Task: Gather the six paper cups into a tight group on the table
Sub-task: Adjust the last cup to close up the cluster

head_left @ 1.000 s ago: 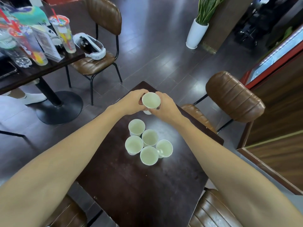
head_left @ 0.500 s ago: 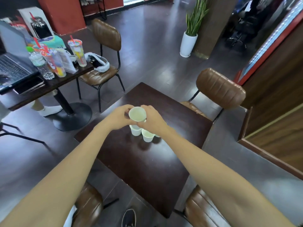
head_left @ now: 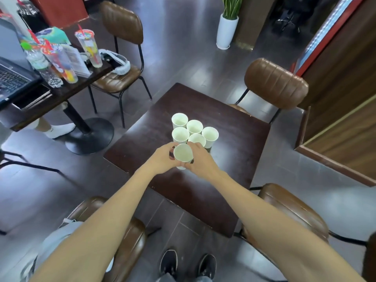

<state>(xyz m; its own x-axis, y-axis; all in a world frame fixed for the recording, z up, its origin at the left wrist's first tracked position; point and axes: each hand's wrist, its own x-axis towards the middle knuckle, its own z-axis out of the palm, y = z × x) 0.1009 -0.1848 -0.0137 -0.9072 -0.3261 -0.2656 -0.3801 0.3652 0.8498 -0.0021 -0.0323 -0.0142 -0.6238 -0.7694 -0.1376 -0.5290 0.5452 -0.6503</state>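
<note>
Two shoes [head_left: 186, 264] show at the bottom edge, on the floor between two brown chairs [head_left: 293, 210], and both bare forearms reach forward from there over the near edge of the dark counter [head_left: 234, 159]. The left hand [head_left: 162, 158] and the right hand [head_left: 200, 159] meet around a single paper cup [head_left: 182, 153]; the fingers [head_left: 192, 146] of both curl narrowly round its sides, holding it upright with the open mouth facing up. Whether its base touches the counter is hidden by the hands.

Half a second ago this cup was held above the others, hiding most of them; now it is on the near side of the group, low and just beside them. A second ago it was on their far side, so it has been carried across to the side nearest the body.

Just beyond it stand the other five cups [head_left: 194, 127], upright and packed rim to rim in a cluster near the middle of the counter. The held cup's rim looks to be touching or almost touching the nearest two. My judgement is that the task is nearly finished: the sixth cup only needs setting down snug against the cluster and letting go, gently, since light paper cups will likely slide if nudged.

Farther off are another chair [head_left: 274, 84], a potted plant [head_left: 227, 27], and a second counter with drinks [head_left: 87, 47] and a laptop [head_left: 12, 78].
</note>
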